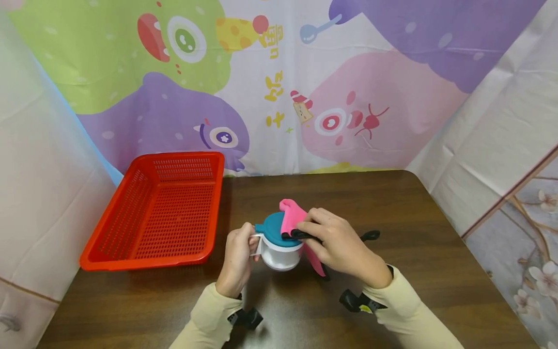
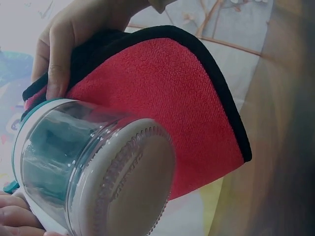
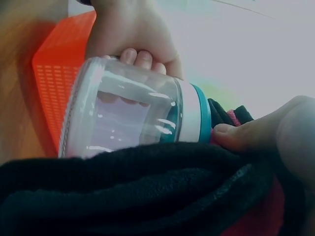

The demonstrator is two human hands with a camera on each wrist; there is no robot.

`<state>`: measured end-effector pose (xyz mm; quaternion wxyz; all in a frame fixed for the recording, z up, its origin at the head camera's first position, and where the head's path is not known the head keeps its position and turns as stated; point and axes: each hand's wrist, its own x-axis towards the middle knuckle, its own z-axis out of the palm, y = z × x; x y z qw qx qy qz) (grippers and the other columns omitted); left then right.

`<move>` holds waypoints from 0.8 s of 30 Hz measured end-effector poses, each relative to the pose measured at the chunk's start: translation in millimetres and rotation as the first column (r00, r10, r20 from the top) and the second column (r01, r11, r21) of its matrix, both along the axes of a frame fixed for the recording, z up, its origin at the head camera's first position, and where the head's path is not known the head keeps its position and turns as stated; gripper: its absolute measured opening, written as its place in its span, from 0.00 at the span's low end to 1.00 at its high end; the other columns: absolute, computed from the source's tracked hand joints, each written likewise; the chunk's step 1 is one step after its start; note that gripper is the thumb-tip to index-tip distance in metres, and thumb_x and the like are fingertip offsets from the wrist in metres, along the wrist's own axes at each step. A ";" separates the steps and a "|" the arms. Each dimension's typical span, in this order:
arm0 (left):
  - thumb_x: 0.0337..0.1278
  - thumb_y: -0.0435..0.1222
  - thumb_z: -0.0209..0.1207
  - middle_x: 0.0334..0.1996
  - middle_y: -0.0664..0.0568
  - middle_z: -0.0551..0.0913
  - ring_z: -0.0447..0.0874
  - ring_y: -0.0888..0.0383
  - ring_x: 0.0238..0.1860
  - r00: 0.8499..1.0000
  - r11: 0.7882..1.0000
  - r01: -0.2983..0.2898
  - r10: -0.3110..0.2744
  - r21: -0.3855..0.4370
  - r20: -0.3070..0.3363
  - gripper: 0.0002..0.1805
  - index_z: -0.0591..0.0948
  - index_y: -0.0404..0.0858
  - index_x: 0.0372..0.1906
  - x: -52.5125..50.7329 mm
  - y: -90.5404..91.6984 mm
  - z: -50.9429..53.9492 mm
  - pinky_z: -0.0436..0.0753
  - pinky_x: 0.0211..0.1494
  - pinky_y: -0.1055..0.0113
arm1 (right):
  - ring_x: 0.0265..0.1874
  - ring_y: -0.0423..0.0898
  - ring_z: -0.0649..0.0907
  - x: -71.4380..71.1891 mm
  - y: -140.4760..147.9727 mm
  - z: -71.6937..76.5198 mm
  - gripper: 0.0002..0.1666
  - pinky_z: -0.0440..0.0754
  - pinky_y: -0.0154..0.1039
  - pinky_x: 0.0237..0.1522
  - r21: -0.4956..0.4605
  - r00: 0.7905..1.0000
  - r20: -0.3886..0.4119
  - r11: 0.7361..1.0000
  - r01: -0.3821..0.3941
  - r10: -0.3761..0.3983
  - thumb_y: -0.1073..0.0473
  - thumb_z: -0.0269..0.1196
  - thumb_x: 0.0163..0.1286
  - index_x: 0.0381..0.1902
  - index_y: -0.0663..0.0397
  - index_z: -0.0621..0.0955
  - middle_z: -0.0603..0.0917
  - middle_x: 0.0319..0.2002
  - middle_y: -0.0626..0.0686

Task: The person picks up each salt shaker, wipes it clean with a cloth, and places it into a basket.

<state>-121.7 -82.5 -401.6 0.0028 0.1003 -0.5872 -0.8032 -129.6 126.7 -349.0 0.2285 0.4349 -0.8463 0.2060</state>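
A clear glass jar point(image 1: 281, 257) with a teal lid point(image 1: 273, 227) and a white collar is held tilted above the table. My left hand point(image 1: 237, 259) grips its white handle point(image 1: 258, 245); the curled fingers show through the glass in the right wrist view. A pink cloth point(image 1: 293, 215) with black edging is pinched in my right hand point(image 1: 333, 240), which presses it on the lid's right side. In the left wrist view, the loose part of the cloth point(image 2: 147, 83) hangs behind the jar point(image 2: 123, 172). Through the glass, the jar shows no contents.
A red perforated plastic basket point(image 1: 178, 218) stands on the left of the brown wooden table point(image 1: 414, 271). Right of my right hand lies a black spoon-shaped thing point(image 1: 370, 235), partly hidden. Behind the table hangs a cartoon-printed cloth backdrop point(image 1: 279, 145).
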 end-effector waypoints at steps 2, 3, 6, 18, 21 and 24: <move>0.52 0.30 0.43 0.08 0.59 0.56 0.52 0.63 0.13 1.000 1.000 -0.004 0.004 -0.001 0.007 0.19 0.60 0.43 0.08 -0.2 -0.2 -0.8 0.60 0.17 0.70 | 0.34 0.41 0.76 0.0 -1.6 -1.3 0.12 0.77 0.34 0.34 -0.004 1.000 -0.020 1.000 -0.009 0.009 0.67 0.67 0.54 0.38 0.53 0.85 0.78 0.32 0.48; 0.52 0.30 0.43 0.08 0.59 0.56 0.52 0.62 0.13 1.000 1.000 -0.006 0.006 -0.005 0.012 0.19 0.60 0.43 0.08 -0.2 -0.4 -1.0 0.60 0.17 0.70 | 0.34 0.41 0.76 -0.1 -2.4 -2.1 0.12 0.77 0.34 0.34 -0.008 0.999 -0.031 1.000 -0.014 0.013 0.67 0.67 0.54 0.38 0.53 0.85 0.78 0.32 0.48; 0.53 0.31 0.43 0.08 0.58 0.57 0.53 0.61 0.13 1.000 1.000 -0.007 0.007 -0.017 0.024 0.19 0.61 0.43 0.08 -0.2 -0.5 -2.0 0.61 0.17 0.70 | 0.33 0.41 0.76 0.5 -4.6 -4.2 0.12 0.76 0.34 0.34 -0.018 0.998 -0.056 1.000 -0.023 0.022 0.67 0.67 0.53 0.38 0.53 0.85 0.78 0.32 0.48; 0.52 0.30 0.43 0.09 0.58 0.57 0.53 0.62 0.14 0.999 0.999 -0.018 0.019 -0.028 0.027 0.18 0.62 0.43 0.09 0.0 2.0 -2.0 0.61 0.17 0.70 | 0.34 0.42 0.77 2.5 -11.8 -6.8 0.12 0.77 0.34 0.35 -0.023 0.997 -0.066 0.999 -0.048 0.046 0.67 0.66 0.53 0.38 0.54 0.84 0.79 0.33 0.49; 0.52 0.30 0.43 0.09 0.58 0.57 0.53 0.61 0.14 0.999 0.999 -0.017 0.018 -0.033 0.028 0.18 0.63 0.43 0.09 0.2 2.9 -1.6 0.61 0.17 0.70 | 0.33 0.42 0.76 3.0 -12.9 -6.6 0.13 0.77 0.34 0.34 -0.025 0.996 -0.071 0.998 -0.053 0.051 0.67 0.67 0.52 0.38 0.54 0.84 0.79 0.33 0.48; 0.53 0.30 0.43 0.09 0.58 0.58 0.54 0.61 0.15 0.999 0.999 -0.016 0.017 -0.033 0.029 0.18 0.63 0.43 0.09 0.3 3.9 -1.0 0.61 0.18 0.70 | 0.32 0.42 0.76 3.2 -15.0 -5.8 0.13 0.77 0.34 0.34 -0.027 0.995 -0.079 0.997 -0.067 0.064 0.68 0.67 0.51 0.38 0.54 0.84 0.79 0.33 0.49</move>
